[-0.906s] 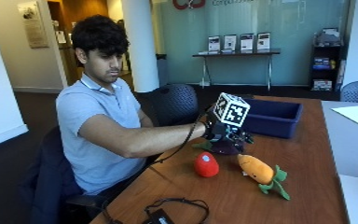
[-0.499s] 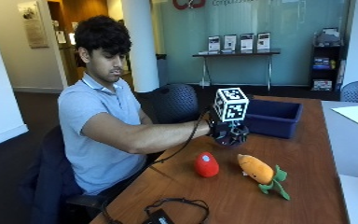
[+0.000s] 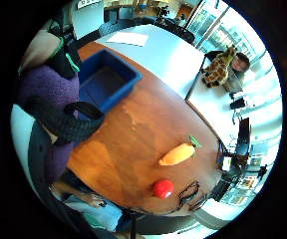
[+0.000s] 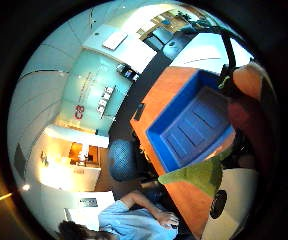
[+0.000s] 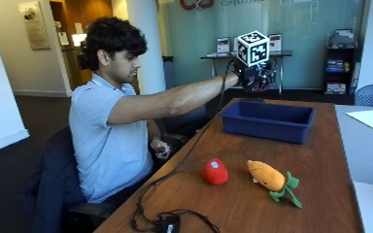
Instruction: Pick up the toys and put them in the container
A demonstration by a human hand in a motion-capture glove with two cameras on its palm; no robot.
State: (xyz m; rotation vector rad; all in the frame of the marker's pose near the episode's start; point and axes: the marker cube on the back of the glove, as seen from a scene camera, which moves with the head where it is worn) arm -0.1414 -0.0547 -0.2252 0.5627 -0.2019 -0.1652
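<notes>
Status: we count zero toys in so far, one in the air, two left on the table.

- The red rounded plush toy (image 5: 215,171) lies on the brown wooden table (image 5: 238,208), on the near side of the blue rectangular plastic container (image 5: 267,128) and well apart from it. Untouched.
- The gloved right hand (image 5: 254,73) is raised above the container's far edge, arm stretched out. The fingers are curled round a purple plush toy with a green top (image 3: 44,89); in the little-finger palm view the toy fills the space against the palm, with the container's open top beside it.
- Both palm views look into the container and we see only bare blue floor, so we judge that nothing has been dropped in yet.
- The orange plush carrot with green leaves (image 5: 266,175) lies just beside the red toy, also on the near side of the container and apart from it. Untouched.

Our read: this is the first drop. The hand sits high over the container, so the release should land inside if it moves a little toward the container's middle. After that, two more pick-and-drop cycles remain, for the red toy and the carrot.
</notes>
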